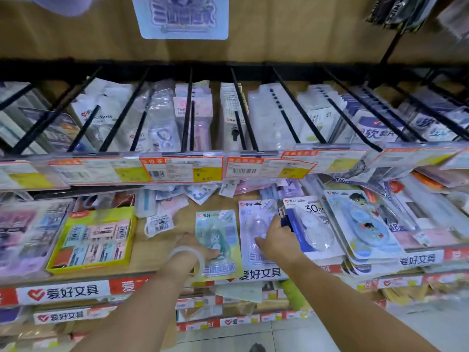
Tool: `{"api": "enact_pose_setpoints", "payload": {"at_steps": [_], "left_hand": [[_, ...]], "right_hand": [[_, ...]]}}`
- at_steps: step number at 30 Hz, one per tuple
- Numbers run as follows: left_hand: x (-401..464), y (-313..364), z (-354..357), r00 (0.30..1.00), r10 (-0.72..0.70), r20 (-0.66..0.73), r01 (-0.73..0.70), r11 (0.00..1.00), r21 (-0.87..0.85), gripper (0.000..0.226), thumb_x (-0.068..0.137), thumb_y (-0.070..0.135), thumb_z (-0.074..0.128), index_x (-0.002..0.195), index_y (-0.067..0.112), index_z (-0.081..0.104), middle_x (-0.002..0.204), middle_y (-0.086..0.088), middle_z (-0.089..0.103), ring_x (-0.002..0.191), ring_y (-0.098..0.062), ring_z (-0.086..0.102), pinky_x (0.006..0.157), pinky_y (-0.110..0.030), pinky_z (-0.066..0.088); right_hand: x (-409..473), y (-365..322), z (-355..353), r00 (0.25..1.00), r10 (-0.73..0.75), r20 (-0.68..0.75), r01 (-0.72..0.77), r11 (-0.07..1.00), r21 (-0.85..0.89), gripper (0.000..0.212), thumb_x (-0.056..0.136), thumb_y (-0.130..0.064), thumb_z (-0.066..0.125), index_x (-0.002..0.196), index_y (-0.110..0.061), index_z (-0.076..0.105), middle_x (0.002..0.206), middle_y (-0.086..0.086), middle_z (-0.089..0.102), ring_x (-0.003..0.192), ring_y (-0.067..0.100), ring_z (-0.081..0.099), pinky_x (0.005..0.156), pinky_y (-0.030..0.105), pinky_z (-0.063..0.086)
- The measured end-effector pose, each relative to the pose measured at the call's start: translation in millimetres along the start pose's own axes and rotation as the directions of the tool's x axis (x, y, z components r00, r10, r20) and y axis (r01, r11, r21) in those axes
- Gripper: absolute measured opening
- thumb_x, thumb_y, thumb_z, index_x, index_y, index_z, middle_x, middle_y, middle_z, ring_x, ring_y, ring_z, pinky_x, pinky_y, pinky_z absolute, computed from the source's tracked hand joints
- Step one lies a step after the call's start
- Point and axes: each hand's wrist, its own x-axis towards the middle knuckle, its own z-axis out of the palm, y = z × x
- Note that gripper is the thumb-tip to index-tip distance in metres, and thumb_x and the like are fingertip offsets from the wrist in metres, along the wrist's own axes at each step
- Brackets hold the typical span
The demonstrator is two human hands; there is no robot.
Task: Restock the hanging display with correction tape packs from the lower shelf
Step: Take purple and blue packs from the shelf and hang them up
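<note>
Both hands are down on the lower shelf (152,250), each on its own correction tape pack. The left hand (195,246) rests on the near end of the green pack (215,240), fingers curled over its lower part; whether that grip has closed around the edge or only presses on the card I cannot tell. The right hand (275,240) lies on the pale lilac pack (253,224) just to the right, fingers spread over the clear blister, and its grip also looks more like a press than a pinch (the fingertips are hidden against the plastic).

The two packs lie flat side by side, nearly touching, long axes running near to far, with the hang holes at the far end. The coming lift turns on that: the pegs (245,110) of the hanging display sit above and beyond the hands, so each pack would need to be tipped up and carried away from the person, hole first.

The green pack shows a cartoon figure and a red brand mark at its top corner; the lilac one is paler with a transparent dispenser bubble. A blue pack (307,224) marked 30 m overlaps further right.
</note>
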Motion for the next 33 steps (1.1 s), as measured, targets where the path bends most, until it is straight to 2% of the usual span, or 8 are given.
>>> {"api": "enact_pose_setpoints", "payload": {"at_steps": [3, 7, 12, 15, 18, 22, 27, 33], "left_hand": [[11.5, -3.5, -1.2, 0.999, -0.014, 0.051, 0.018, 0.996, -0.086, 0.084, 0.059, 0.043, 0.084, 0.127, 0.005, 0.052, 0.118, -0.009, 0.063, 0.094, -0.024, 0.064, 0.082, -0.033, 0.054], [0.9, -1.0, -5.0, 0.989, -0.054, 0.139, 0.061, 0.997, -0.047, 0.067, 0.087, 0.041, 0.062, 0.134, -0.001, 0.042, 0.132, -0.013, 0.053, 0.109, -0.022, 0.056, 0.086, -0.027, 0.042], [-0.2, -1.5, -4.1, 0.989, 0.002, 0.151, 0.008, 0.998, -0.064, 0.063, 0.092, 0.035, 0.057, 0.138, -0.002, 0.038, 0.141, -0.013, 0.045, 0.127, -0.026, 0.047, 0.103, -0.030, 0.038], [-10.1, -0.3, -7.3, 0.996, 0.048, 0.070, -0.040, 0.992, -0.117, 0.060, 0.096, 0.036, 0.049, 0.140, -0.001, 0.034, 0.147, -0.013, 0.038, 0.133, -0.025, 0.040, 0.106, -0.027, 0.032], [-23.7, -2.6, -12.2, 0.996, 0.071, 0.055, -0.063, 0.988, -0.140, 0.061, 0.098, 0.041, 0.041, 0.142, 0.000, 0.031, 0.149, -0.012, 0.035, 0.135, -0.024, 0.038, 0.106, -0.025, 0.030], [-47.1, -8.7, -21.7, 0.994, 0.105, 0.020, -0.096, 0.962, -0.257, 0.059, 0.086, 0.028, 0.065, 0.134, 0.001, 0.044, 0.136, -0.013, 0.052, 0.126, -0.028, 0.049, 0.106, -0.034, 0.038], [-61.7, -24.5, -26.2, 0.983, 0.174, -0.053, -0.178, 0.869, -0.462, 0.072, 0.061, 0.022, 0.084, 0.123, 0.009, 0.051, 0.117, -0.009, 0.063, 0.104, -0.027, 0.062, 0.095, -0.041, 0.050], [-143.6, -26.3, -21.6, 0.966, 0.221, -0.135, -0.258, 0.797, -0.546, 0.058, 0.074, 0.008, 0.077, 0.126, 0.004, 0.050, 0.115, -0.010, 0.063, 0.101, -0.025, 0.061, 0.084, -0.035, 0.052]], "right_hand": [[2.9, -0.1, -1.7, 1.000, -0.005, -0.013, 0.005, 0.999, 0.049, 0.088, 0.084, -0.043, 0.064, 0.145, -0.005, 0.013, 0.130, 0.022, 0.046, 0.119, 0.036, 0.049, 0.092, 0.039, 0.045], [6.6, 0.0, -4.0, 0.999, 0.042, -0.006, -0.038, 0.962, 0.270, 0.091, 0.078, -0.036, 0.073, 0.142, -0.004, 0.017, 0.134, 0.023, 0.040, 0.119, 0.037, 0.049, 0.093, 0.041, 0.045], [5.3, -5.2, -7.2, 0.990, 0.117, 0.076, -0.139, 0.786, 0.603, 0.061, 0.074, -0.017, 0.077, 0.120, 0.000, 0.042, 0.117, 0.020, 0.056, 0.096, 0.032, 0.060, 0.076, 0.041, 0.054], [-5.0, -6.0, -12.1, 0.995, 0.056, 0.084, -0.100, 0.691, 0.715, 0.047, 0.079, -0.005, 0.071, 0.119, -0.001, 0.047, 0.108, 0.012, 0.060, 0.086, 0.023, 0.055, 0.059, 0.028, 0.046], [-20.2, -4.2, -21.5, 0.998, -0.020, 0.057, -0.030, 0.659, 0.751, 0.048, 0.084, -0.003, 0.065, 0.125, -0.006, 0.040, 0.109, 0.009, 0.053, 0.086, 0.019, 0.050, 0.051, 0.019, 0.040], [-37.2, 4.3, -31.6, 0.998, -0.060, -0.017, 0.051, 0.639, 0.768, 0.054, 0.083, -0.008, 0.066, 0.130, -0.003, 0.038, 0.122, 0.015, 0.054, 0.093, 0.021, 0.052, 0.066, 0.024, 0.042], [-70.6, 13.5, -48.6, 0.991, -0.114, -0.075, 0.127, 0.571, 0.811, 0.042, 0.081, -0.006, 0.070, 0.115, -0.010, 0.046, 0.100, 0.006, 0.057, 0.086, 0.021, 0.056, 0.071, 0.028, 0.044], [-117.5, 33.9, -62.2, 0.969, -0.204, -0.137, 0.220, 0.474, 0.853, 0.035, 0.081, 0.002, 0.067, 0.107, -0.008, 0.046, 0.089, 0.009, 0.060, 0.068, 0.017, 0.058, 0.059, 0.030, 0.050]]}}
